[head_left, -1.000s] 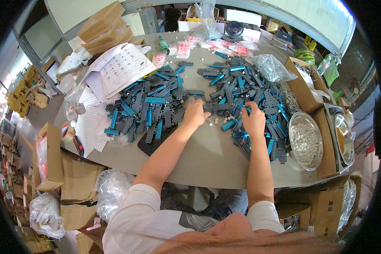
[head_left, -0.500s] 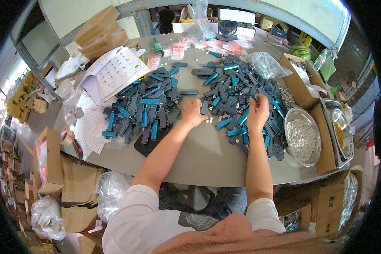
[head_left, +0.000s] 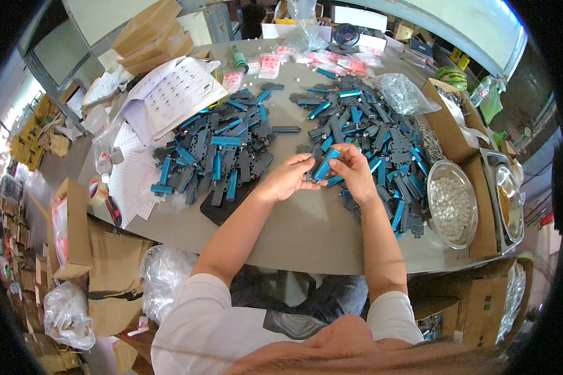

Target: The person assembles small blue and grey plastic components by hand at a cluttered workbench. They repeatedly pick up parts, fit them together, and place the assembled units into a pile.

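Blue-and-grey part (head_left: 326,165), elongated, rigid and apparently plastic, is held above the bench (head_left: 306,231) front edge, clamped between both hands. Left hand (head_left: 289,178) grips its lower end; right hand (head_left: 355,172) closes on the upper side. Judged step: fitting or inspecting one piece; the next move calls for fine fingertip alignment. Beyond the part lie two heaps of similar pieces (head_left: 219,153). Right of the part stands a round metal bowl (head_left: 451,203) holding small white pellets.
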{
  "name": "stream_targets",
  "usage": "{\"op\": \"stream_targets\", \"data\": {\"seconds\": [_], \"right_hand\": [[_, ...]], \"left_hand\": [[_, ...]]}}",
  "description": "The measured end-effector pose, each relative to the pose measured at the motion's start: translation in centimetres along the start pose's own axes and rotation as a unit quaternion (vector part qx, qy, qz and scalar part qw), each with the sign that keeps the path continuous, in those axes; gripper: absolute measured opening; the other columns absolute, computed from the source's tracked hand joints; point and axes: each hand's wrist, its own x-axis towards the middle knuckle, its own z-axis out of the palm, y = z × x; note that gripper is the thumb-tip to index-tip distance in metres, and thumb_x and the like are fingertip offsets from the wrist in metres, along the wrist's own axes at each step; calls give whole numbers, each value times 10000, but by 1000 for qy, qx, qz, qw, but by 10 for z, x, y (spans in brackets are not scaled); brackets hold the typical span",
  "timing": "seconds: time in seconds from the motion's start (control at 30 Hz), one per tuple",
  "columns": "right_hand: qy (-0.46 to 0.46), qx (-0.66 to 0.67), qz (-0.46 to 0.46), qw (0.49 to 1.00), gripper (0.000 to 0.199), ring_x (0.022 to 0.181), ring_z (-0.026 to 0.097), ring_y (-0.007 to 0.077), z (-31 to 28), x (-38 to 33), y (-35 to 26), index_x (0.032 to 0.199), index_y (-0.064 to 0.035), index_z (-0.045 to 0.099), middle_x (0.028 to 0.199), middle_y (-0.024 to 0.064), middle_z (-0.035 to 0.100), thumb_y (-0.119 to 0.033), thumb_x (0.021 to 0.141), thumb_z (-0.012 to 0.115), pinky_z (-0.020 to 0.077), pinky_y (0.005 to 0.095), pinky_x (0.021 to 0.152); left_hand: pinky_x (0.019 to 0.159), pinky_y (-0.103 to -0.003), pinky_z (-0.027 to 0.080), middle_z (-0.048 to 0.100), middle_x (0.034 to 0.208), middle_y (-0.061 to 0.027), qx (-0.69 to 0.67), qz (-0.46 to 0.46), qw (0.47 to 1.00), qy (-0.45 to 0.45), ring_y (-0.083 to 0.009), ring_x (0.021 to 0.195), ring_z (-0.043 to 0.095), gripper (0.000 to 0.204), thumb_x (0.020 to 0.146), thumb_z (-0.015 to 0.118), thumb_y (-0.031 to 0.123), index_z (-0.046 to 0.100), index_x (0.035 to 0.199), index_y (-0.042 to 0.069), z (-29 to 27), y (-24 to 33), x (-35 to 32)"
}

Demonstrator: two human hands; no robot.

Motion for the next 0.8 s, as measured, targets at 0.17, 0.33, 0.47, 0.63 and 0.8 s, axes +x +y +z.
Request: {"op": "stream_targets", "data": {"seconds": [0.17, 0.33, 0.47, 0.63, 0.8], "right_hand": [[-48, -21, 6, 999, 257, 781, 580, 106, 8, 0, 5, 1096, -21, 563, 897, 26, 611, 32, 850, 612, 508, 258, 699], [-6, -91, -54, 994, 277, 801, 583, 120, 11, -1, 8, 1104, -27, 583, 914, 33, 594, 36, 838, 622, 525, 267, 686], [1, -167, -122, 978, 297, 772, 587, 139, 11, 1, 9, 1057, -16, 623, 979, 62, 535, 58, 772, 668, 522, 259, 651], [-4, -223, -157, 962, 331, 796, 609, 137, 15, -2, -2, 1095, -12, 629, 1075, 89, 541, 52, 773, 668, 519, 260, 675], [-33, -126, -40, 991, 204, 761, 613, 135, 7, -5, -11, 1057, 49, 603, 939, 83, 585, 7, 857, 602, 500, 260, 685]], "left_hand": [[798, -378, 540, 614, 1100, -116, -3, -26, 1000, -2, -279, 923, 661, 326, 984, 432, 236, 490, 1214, 13, -1, -6, 0], [887, -360, 484, 596, 1146, -99, -20, -25, 998, -60, -253, 1009, 626, 342, 917, 420, 136, 486, 1233, 23, 1, 5, -5], [869, -327, 479, 584, 1129, -70, 46, 1, 997, -65, -215, 988, 625, 342, 915, 464, 95, 467, 1254, 50, 4, 1, -7], [785, -316, 497, 596, 1067, -53, 222, 108, 968, -48, -170, 907, 627, 300, 938, 464, 66, 461, 1236, 29, 3, -9, 0], [769, -341, 500, 638, 953, -104, 424, 173, 888, -35, -195, 849, 639, 260, 911, 450, 14, 473, 1168, -6, 5, -6, -3]]}}
